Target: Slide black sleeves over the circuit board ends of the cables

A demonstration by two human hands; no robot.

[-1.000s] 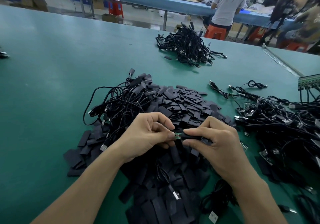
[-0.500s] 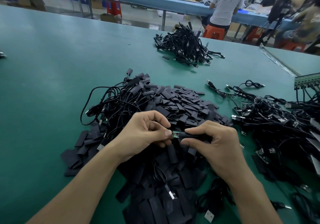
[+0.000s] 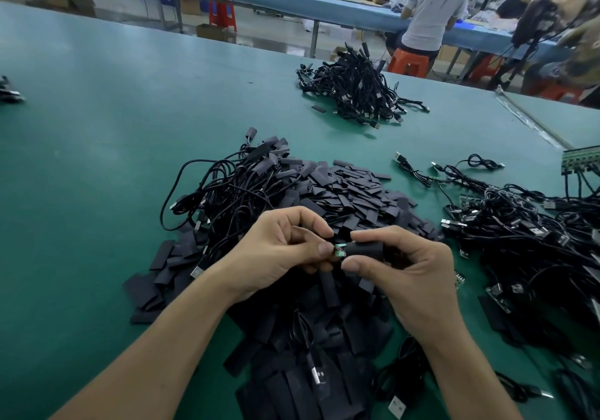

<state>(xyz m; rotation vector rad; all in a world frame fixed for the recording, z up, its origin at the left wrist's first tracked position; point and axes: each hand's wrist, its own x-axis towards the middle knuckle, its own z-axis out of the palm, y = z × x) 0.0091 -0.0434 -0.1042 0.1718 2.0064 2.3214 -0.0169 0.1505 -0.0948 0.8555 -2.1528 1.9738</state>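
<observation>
Over the middle of the green table, my left hand (image 3: 282, 250) pinches the small green circuit board (image 3: 340, 250) at a cable's end. My right hand (image 3: 406, 273) grips a black sleeve (image 3: 365, 250) between thumb and forefinger. The sleeve covers most of the board; only a short green tip shows between the two hands. Under the hands lies a big heap of flat black sleeves (image 3: 344, 192). A tangle of black cables (image 3: 227, 189) lies on the heap's left side.
A mass of black cables with bare boards (image 3: 526, 224) spreads at the right. Another cable bundle (image 3: 357, 91) lies at the far middle. A green connector strip (image 3: 581, 159) sits at the right edge. A person (image 3: 431, 7) sits on an orange stool behind the table.
The sleeve has slid further left over the board, so less green shows. Both hands stay close together, and the camera view has shifted slightly.
</observation>
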